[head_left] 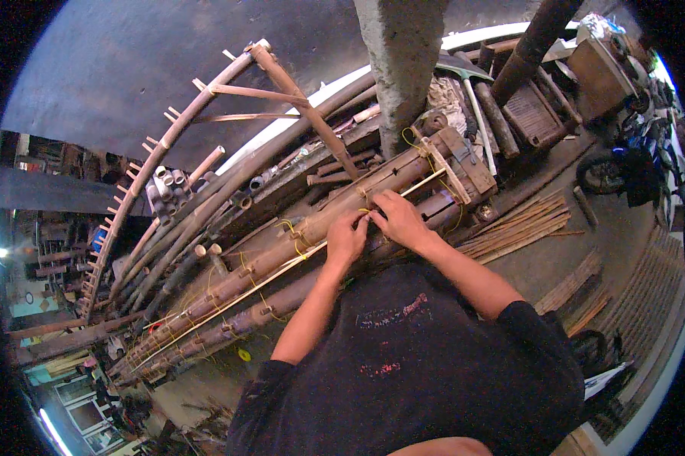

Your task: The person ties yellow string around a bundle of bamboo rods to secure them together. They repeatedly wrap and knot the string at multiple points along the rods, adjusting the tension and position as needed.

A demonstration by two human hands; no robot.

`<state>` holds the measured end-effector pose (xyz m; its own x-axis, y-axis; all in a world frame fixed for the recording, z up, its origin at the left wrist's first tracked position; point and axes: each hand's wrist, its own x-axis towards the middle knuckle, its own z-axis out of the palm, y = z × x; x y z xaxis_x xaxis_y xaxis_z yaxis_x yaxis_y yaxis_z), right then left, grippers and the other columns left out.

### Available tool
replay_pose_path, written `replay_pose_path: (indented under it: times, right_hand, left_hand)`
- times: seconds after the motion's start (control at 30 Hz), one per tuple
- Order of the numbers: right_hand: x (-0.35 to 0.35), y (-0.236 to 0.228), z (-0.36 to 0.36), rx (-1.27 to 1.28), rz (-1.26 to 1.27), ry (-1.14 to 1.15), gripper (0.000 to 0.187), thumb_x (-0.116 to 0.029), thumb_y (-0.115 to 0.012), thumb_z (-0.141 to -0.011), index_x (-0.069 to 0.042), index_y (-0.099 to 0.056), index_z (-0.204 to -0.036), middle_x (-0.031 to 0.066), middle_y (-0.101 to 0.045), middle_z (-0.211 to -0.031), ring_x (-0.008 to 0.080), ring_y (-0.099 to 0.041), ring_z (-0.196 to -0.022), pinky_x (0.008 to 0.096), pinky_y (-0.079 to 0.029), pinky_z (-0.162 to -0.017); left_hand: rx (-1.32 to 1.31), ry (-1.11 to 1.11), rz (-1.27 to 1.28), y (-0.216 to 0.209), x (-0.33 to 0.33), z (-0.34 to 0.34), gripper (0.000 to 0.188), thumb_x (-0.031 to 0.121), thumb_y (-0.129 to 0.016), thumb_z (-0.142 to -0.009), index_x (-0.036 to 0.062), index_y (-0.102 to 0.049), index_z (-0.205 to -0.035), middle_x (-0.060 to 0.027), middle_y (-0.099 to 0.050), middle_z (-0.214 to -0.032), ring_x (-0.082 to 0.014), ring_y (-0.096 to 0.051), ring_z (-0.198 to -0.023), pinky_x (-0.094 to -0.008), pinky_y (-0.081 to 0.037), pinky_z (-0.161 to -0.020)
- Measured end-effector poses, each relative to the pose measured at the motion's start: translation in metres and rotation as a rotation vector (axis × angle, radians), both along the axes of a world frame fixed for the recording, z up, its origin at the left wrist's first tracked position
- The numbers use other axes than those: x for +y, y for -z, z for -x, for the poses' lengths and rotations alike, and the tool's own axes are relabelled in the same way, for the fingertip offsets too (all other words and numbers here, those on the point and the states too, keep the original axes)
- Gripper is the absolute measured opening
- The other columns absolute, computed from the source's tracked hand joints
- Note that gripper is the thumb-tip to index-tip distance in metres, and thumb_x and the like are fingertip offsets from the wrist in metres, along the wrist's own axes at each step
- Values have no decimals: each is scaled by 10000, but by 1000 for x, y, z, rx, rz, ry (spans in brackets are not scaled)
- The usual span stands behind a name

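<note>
Yellow cord (364, 212) on bamboo bundle (282, 254): we pinch it between left hand (345, 239) and right hand (400, 220), fingers closed. Step, as we judge it: tying a lashing. Tightening needs steady tension.

Both forearms bare, rising from black sleeves and converging toward centre. Left hand (345, 237) palm down, fingers curled, tips pinched together. Right hand (400, 219) just beside it, palm down, fingers bent, thumb tucked toward the left. Fingertips of both hands nearly touching. Elbows bent, spread wide.
</note>
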<state>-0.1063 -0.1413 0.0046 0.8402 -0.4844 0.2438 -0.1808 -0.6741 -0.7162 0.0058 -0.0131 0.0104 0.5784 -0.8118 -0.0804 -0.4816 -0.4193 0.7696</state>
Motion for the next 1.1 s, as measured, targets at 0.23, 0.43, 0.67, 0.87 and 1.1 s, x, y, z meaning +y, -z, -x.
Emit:
replay_pose_path:
  times: [0.23, 0.43, 0.67, 0.87, 1.1]
  right_hand:
    - [1, 3, 6, -17, 100, -93, 188, -135, -683, -819, -57, -630, -982, 128, -587, -933, 332, -619, -870, 414, -516, -729]
    - [-7, 2, 7, -24, 119, -123, 176, -173, -665, -820, -106, -631, -979, 126, -578, -904, 349, -604, -857, 450, -505, -735]
    - [-11, -14, 4, 128, -8, -134, 202, -207, -656, -861, -72, -646, -1011, 141, -598, -889, 361, -605, -860, 455, -503, -738]
    - [-9, -41, 13, -219, -472, 4, 200, -169, -666, -894, 13, -627, -968, 175, -643, -898, 311, -627, -824, 360, -486, -737]
    - [-13, -26, 4, 106, -262, -30, 159, -161, -650, -887, -11, -637, -936, 171, -661, -917, 308, -640, -851, 384, -505, -766]
  left_hand:
    - [21, -111, 210, -2, 10, 13, 250, 222, -586, -947, -21, -639, -970, -130, -653, -956, -279, -617, -915, -370, -470, -842]
    - [1030, -249, 567, -38, -11, 20, 125, 213, -508, -989, 93, -526, -959, -44, -591, -935, -151, -550, -859, -302, -455, -766]
    - [885, -115, 505, -52, -25, 6, 223, 255, -465, -1028, 52, -554, -994, -32, -554, -920, -124, -512, -867, -284, -426, -788]
    - [682, 5, 64, -24, -15, -20, 460, 417, -395, -1042, 27, -586, -1193, -84, -599, -819, -168, -534, -701, -350, -480, -708]
    - [-372, 279, -47, -18, 12, 7, 273, 176, -560, -945, -26, -613, -1121, -229, -594, -963, -394, -584, -815, -460, -480, -758]
